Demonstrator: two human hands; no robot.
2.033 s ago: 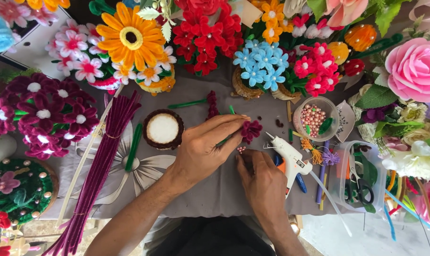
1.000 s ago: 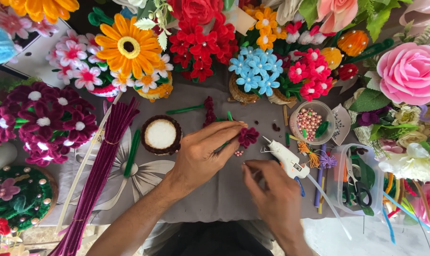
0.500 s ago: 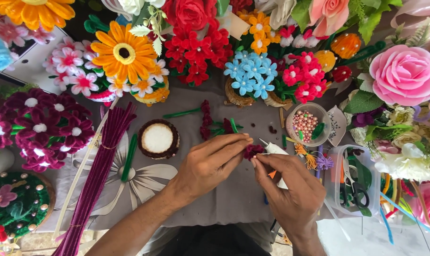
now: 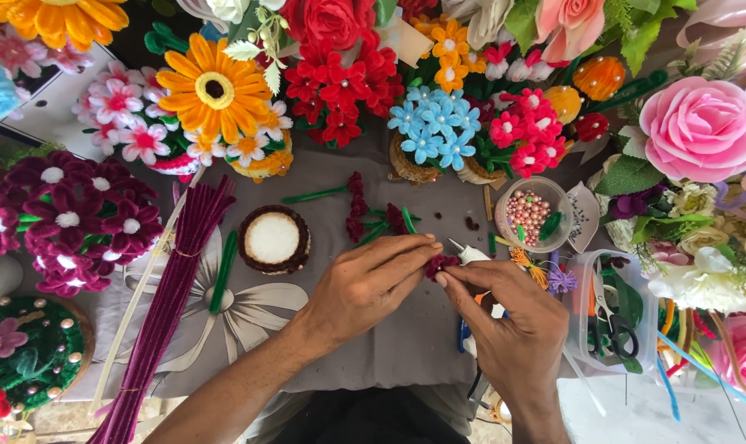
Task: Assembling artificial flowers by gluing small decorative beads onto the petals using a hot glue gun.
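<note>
Right hand (image 4: 517, 329) and left hand (image 4: 365, 284) meet at centre, fingertips of both pinching a small maroon flower (image 4: 439, 265). White glue gun (image 4: 472, 255) lies beneath. At 1 o'clock, bead cup (image 4: 531, 214); at 11, round white-topped pot (image 4: 273, 238).

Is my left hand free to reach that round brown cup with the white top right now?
Probably not straight away. The left hand and the right hand are both pinching a small maroon flower piece. The round cup sits close beside the left hand with nothing between them.
</note>
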